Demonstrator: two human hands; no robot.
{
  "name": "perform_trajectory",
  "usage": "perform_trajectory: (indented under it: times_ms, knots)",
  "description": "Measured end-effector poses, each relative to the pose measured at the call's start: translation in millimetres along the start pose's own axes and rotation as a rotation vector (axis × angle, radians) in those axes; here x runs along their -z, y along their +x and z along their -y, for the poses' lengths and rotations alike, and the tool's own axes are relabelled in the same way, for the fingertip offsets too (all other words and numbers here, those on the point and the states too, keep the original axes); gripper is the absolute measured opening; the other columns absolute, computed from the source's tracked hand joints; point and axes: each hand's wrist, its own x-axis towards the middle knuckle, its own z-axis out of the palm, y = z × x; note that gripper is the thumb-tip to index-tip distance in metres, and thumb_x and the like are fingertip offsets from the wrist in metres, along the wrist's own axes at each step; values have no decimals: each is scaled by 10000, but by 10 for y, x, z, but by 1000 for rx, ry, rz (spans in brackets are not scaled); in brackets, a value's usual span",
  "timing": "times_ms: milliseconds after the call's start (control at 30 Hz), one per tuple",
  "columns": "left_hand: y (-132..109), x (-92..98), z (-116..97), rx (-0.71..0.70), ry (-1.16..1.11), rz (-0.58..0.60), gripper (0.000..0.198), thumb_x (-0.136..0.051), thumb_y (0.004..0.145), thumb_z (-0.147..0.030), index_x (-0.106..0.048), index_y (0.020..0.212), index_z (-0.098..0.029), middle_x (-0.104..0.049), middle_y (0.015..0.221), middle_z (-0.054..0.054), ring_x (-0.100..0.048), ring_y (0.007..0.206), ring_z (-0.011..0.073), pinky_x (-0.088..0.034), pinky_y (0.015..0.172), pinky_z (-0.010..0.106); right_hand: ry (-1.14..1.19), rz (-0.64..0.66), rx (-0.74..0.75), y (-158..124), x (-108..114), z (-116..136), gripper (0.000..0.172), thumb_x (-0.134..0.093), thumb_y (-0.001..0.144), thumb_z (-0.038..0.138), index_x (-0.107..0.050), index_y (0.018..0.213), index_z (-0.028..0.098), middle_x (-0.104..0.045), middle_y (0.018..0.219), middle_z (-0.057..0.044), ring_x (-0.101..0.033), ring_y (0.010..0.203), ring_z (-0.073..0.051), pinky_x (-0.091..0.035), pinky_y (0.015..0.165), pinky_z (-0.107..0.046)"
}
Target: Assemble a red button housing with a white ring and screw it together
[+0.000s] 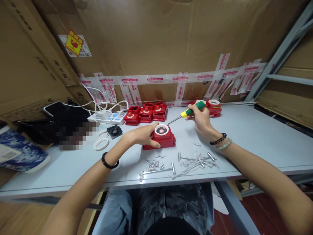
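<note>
A red box with a white ring on top (163, 140) stands near the middle of the table. My left hand (144, 134) grips its left side, thumb at the front and fingers behind. In my right hand (200, 120) is a screwdriver (187, 113) with a green and yellow handle, held at a slant. Its tip is at the back right of the ring, by the box's upper edge; whether it touches is too small to tell. Small screws (154, 164) and metal T-shaped bars (199, 160) lie in front of the box.
Behind stand several red boxes (146, 112), with more at the back right (214, 109). A power strip (107, 118) with white cables, white rings (101, 144), a black square part (114, 131) and a black bag (63, 119) are on the left. Cardboard (156, 42) walls the back.
</note>
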Motion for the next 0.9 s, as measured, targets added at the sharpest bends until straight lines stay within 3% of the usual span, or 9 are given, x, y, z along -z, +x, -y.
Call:
perform_trajectory:
  times_ms: [400,700,900]
  knots:
    - [4,-3,0,5,-6,0,873,-673,651,-610,-323,1336,-197,-601,1196,151,-613,975,324,-442,730,316,-72,25,41,5,-1,-32,241,-679,653,303,-458,685,213,-524,538,73,-544,412,-84,-527,408,-227]
    - [-2,4,-14,-1,-12,-7,842,-677,651,-594,-343,1316,-199,-597,1211,150,-613,988,320,-447,729,312,-133,85,184,-26,-31,2,227,-709,661,305,-506,667,202,-557,559,52,-550,391,-103,-531,380,-272]
    - [-3,-12,6,-16,-12,-7,870,-673,656,-598,-321,1340,-192,-577,1262,160,-608,1027,318,-446,754,304,-286,153,377,-73,-108,110,218,-692,698,316,-504,657,213,-540,574,38,-562,434,-121,-507,364,-273]
